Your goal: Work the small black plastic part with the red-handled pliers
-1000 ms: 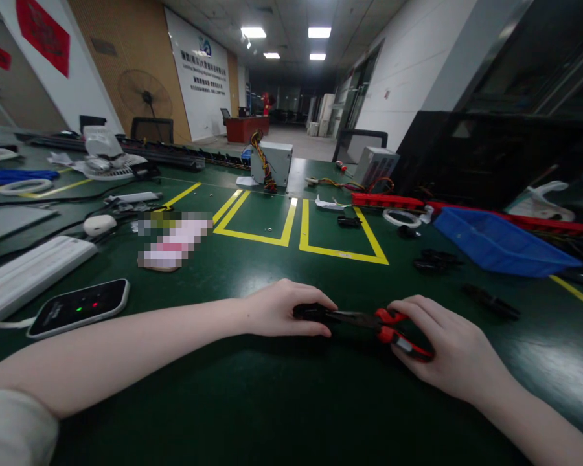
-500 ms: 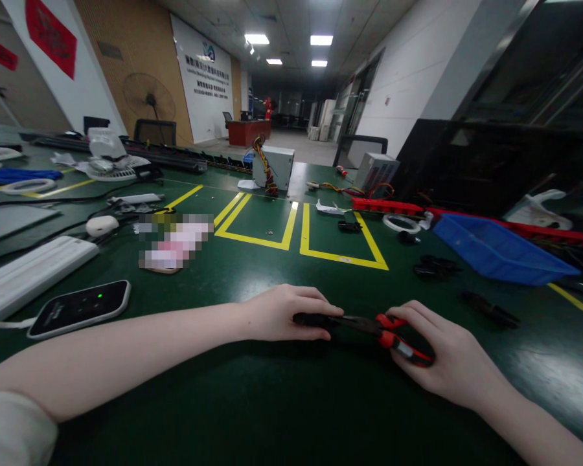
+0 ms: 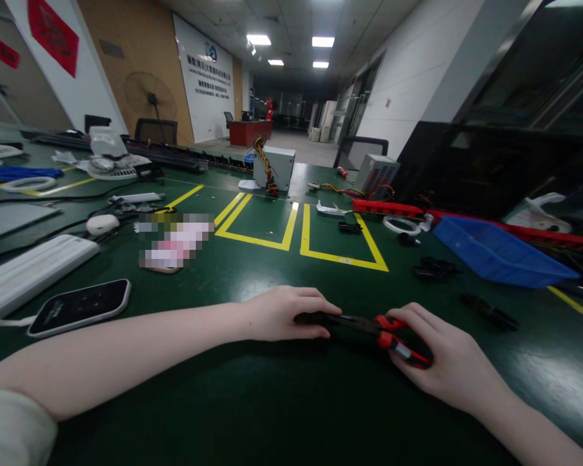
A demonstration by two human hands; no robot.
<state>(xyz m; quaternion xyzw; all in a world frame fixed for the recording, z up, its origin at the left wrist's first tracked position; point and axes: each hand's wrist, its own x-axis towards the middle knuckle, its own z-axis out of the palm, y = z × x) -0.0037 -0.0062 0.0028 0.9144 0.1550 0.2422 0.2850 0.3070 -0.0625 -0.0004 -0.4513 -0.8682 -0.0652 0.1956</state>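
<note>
In the head view, my right hand (image 3: 449, 353) is wrapped round the red-and-black handles of a pair of pliers (image 3: 385, 333). Their dark jaws point left and meet a small black part (image 3: 311, 318). My left hand (image 3: 279, 314) pinches that part between thumb and fingers. What kind of part it is I cannot make out, as the fingers cover some of it and it is dark. Both hands are low over the green tabletop (image 3: 252, 395). Several similar black pieces (image 3: 488, 310) lie right of my right hand.
A blue tray (image 3: 502, 252) stands at the right. Yellow tape (image 3: 342, 261) marks rectangles on the table. At the left are a black-faced device (image 3: 80, 307), a white power strip (image 3: 34, 275) and a pixelated pink item (image 3: 179, 243). Farther back sits a metal box with wires (image 3: 279, 168).
Hands, pliers and black part hold almost the same position. The green light on the device at the left no longer shows.
</note>
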